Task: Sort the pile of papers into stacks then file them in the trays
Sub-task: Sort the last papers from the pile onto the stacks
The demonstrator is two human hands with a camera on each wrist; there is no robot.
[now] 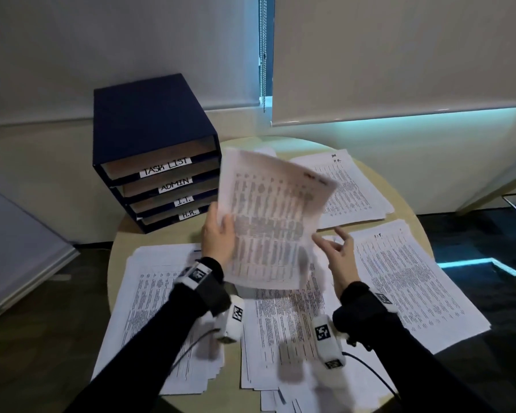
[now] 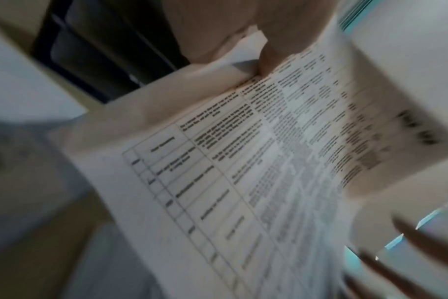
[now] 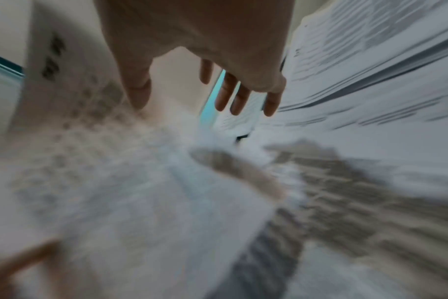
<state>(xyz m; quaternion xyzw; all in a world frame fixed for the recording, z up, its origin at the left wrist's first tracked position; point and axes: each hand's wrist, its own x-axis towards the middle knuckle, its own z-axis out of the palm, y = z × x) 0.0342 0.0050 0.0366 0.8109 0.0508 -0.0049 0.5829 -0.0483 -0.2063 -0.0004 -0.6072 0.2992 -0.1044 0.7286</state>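
A printed sheet (image 1: 274, 222) with a table on it is raised above the round table, and my left hand (image 1: 219, 234) grips its left edge. The same sheet (image 2: 256, 161) fills the left wrist view, with my thumb (image 2: 271, 54) pinching its corner. My right hand (image 1: 337, 254) hovers just right of the sheet's lower corner with fingers spread and nothing in it; its fingers (image 3: 230, 97) hang loose in the right wrist view. Paper stacks lie at the left (image 1: 152, 308), centre (image 1: 283, 332), right (image 1: 408, 278) and far right (image 1: 349, 189). A dark blue tray unit (image 1: 152, 150) stands at the back left.
The tray unit's four drawers are labelled TASK LIST, ADMIN, I.T. and H.R. from top to bottom. The beige round table (image 1: 411, 222) stops close behind the far stack. Roller blinds (image 1: 399, 55) cover the window behind. Cables run from both wrist cameras.
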